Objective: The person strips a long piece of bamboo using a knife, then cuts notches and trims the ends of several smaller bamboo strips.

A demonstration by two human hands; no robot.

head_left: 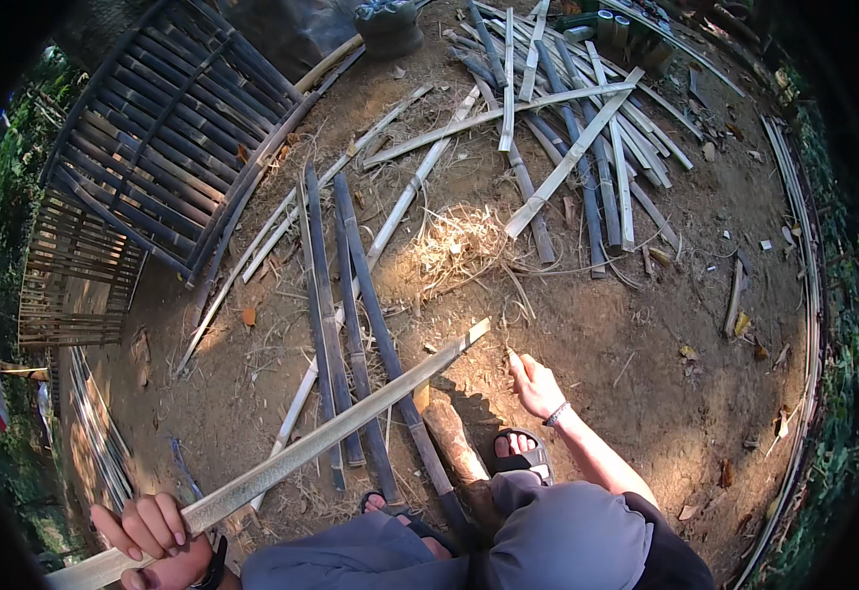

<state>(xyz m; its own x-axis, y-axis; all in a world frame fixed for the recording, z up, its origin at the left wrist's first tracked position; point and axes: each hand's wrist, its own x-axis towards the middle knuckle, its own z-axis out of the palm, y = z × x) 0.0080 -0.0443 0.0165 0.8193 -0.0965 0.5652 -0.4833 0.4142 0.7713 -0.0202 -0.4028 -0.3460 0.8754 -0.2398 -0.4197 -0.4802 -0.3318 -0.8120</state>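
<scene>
A long, pale split bamboo strip (336, 425) slants from the lower left up to the middle. My left hand (154, 536) is wrapped round it near its lower end. The strip's far end hangs free, above the ground and near a short log (454, 442) by my feet. To the right of that end is my right hand (536, 385), held low with its fingers closed. It is apart from the strip, and whatever it may hold is hidden or too small to name. Several dark bamboo strips (356, 334) lie on the ground beneath the held strip.
Curly shavings (464, 246) are heaped ahead. Behind them lies a loose pile of bamboo strips (587, 138). A dark slatted bamboo frame (169, 133) stands at the far left, with a lighter slatted panel (76, 270) beside it. Long thin poles (805, 256) line the right edge.
</scene>
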